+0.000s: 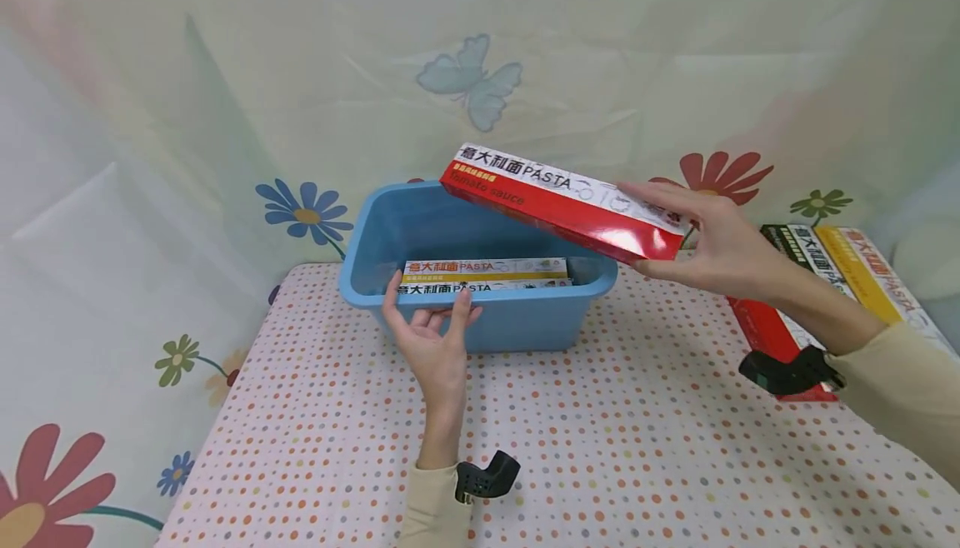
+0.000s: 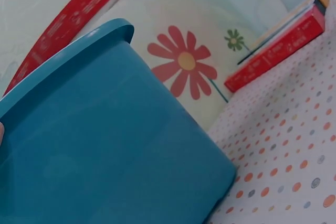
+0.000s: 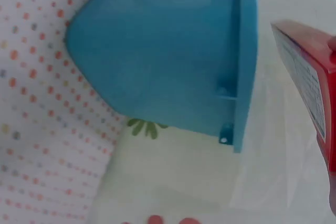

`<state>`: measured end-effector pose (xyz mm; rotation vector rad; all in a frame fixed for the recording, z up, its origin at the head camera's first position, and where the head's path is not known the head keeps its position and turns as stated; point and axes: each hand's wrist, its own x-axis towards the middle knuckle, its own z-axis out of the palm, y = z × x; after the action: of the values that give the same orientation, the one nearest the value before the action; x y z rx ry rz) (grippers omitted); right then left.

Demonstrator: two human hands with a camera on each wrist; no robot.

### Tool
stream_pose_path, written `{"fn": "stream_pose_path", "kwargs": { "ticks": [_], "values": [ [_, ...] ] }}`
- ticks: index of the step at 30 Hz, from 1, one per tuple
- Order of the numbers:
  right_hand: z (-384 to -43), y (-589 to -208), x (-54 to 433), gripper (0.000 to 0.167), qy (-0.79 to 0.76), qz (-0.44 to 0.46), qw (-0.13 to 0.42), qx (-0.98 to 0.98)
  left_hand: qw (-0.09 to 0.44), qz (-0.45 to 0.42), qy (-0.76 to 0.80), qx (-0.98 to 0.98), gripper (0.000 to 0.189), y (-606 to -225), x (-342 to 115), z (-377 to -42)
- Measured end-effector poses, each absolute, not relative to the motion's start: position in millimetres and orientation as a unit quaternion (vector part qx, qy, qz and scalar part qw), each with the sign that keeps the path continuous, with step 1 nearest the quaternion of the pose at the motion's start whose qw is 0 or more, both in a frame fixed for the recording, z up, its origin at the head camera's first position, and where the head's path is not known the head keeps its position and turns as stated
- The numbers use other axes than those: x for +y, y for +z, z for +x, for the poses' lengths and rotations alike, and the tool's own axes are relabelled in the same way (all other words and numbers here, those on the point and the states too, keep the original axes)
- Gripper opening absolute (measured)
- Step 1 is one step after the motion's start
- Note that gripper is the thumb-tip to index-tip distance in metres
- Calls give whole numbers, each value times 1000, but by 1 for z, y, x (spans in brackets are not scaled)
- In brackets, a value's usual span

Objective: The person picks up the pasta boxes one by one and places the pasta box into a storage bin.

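Red box (image 1: 555, 198): It is up in the air, over the back right part of the blue tub (image 1: 517, 336). It leans, with its left end up higher.
Right hand (image 1: 705, 236): The fingers and thumb pinch the box's right end, just as far apart as the box is wide.
Left hand (image 1: 431, 348): The thumb and fingers curl on the tub's front rim and hold it.
Boxes in the tub: A yellow box (image 1: 510, 276) and a box with black letters (image 1: 517, 286) lie side by side, along the front.
Long end of the red box: Nothing is under it, so it could dip or twist if the pinch gets loose.
Tub's rim: The box could bump it and get stuck if it comes down all slanted.
Tub on the spotty cloth (image 1: 570, 448): I think it could slide or tip if the left hand pulls too hard.
Stack of boxes (image 1: 862, 273): It is on the right, near that arm. A sleeve swinging back could knock it.
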<state>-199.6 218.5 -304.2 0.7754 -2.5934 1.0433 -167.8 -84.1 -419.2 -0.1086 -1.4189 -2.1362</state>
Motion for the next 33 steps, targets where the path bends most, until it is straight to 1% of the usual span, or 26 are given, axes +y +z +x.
{"fn": "stream_pose_path", "kwargs": {
  "ticks": [6,11,18,28,33],
  "values": [
    [-238,-270,185,85,325,327,15,-887,284,-42,-797,-532,84,-419,-85,-168],
    [-267,-259,159,77,281,358,-41,-889,283,-35,-796,-534,84,-418,-87,-167],
    [-298,-267,130,70,250,381,-87,-886,284,-34,-798,-531,85,-418,-88,-166],
    [-314,-277,106,69,236,377,-143,-884,284,-36,-799,-529,85,-416,-87,-164],
    [-321,-277,96,72,233,372,-159,-885,286,-41,-801,-525,85,-415,-87,-163]
  ]
}}
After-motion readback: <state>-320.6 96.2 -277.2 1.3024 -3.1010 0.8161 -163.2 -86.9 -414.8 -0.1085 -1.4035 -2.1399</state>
